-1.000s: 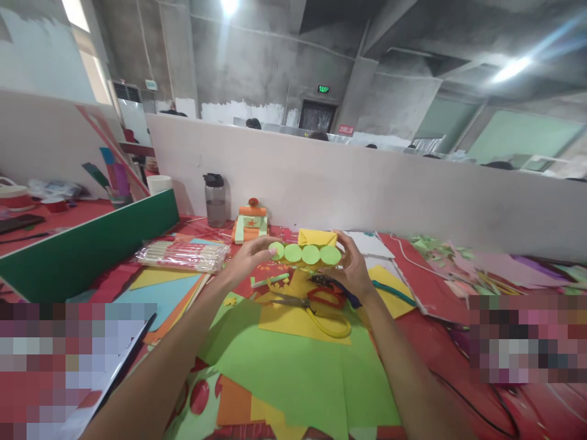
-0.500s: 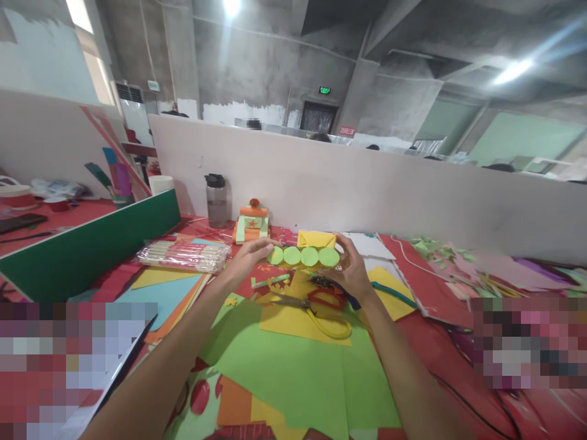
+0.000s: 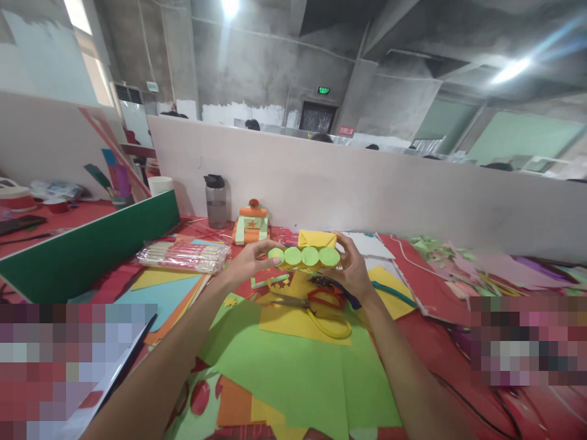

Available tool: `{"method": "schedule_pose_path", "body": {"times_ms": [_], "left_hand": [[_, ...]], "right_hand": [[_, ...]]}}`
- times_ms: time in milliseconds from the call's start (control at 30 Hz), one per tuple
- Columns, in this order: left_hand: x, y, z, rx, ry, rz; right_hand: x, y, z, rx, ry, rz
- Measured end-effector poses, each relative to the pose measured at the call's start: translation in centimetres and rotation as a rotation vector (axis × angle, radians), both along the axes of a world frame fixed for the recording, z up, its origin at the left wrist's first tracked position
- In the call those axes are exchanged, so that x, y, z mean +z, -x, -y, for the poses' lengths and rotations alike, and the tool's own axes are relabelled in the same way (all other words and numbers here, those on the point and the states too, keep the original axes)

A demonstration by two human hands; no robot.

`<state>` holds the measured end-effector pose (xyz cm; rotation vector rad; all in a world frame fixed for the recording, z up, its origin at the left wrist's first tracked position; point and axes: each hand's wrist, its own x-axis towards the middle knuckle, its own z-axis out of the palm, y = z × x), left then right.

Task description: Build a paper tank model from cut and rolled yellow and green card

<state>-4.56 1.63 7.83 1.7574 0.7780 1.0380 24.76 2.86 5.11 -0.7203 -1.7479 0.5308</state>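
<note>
Between my two hands is a yellow paper model (image 3: 317, 239) with a row of several light green discs along its near side. At its left end, my left hand (image 3: 257, 260) pinches it, the thumb beside the leftmost disc. My right hand (image 3: 352, 267) grips the other end, fingers curled round behind it. Below the model, scissors (image 3: 305, 303) with red and yellow handles lie with blades to the left. They rest on yellow paper (image 3: 284, 324) above large green sheets (image 3: 302, 379). Another tool with a dark blue handle is partly hidden by my right hand.
An orange and pale green paper model (image 3: 251, 225) stands at the back beside a water bottle (image 3: 216, 201). Wrapped sticks (image 3: 183, 255) lie left, near a green divider (image 3: 92, 244). Paper scraps (image 3: 435, 256) are at the right. A white partition (image 3: 367, 189) closes off the back.
My left thumb has moved slightly down and right onto the model's left end. The model and my right hand have barely moved.
</note>
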Motion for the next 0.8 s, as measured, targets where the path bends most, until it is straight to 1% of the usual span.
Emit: {"method": "schedule_pose_path", "body": {"times_ms": [133, 367, 633, 800], "left_hand": [[-0.20, 0.19, -0.10, -0.015, 0.041, 0.026], [-0.44, 0.26, -0.28, -0.037, 0.085, 0.063], [-0.51, 0.13, -0.35, 0.031, 0.066, 0.030], [-0.46, -0.01, -0.30, 0.083, 0.037, 0.013]], "right_hand": [[0.18, 0.08, 0.25, 0.012, 0.021, 0.010], [0.26, 0.04, 0.24, 0.000, 0.009, 0.001], [0.22, 0.15, 0.32, 0.013, -0.011, 0.021], [0.12, 0.15, 0.19, -0.026, -0.022, 0.033]]}}
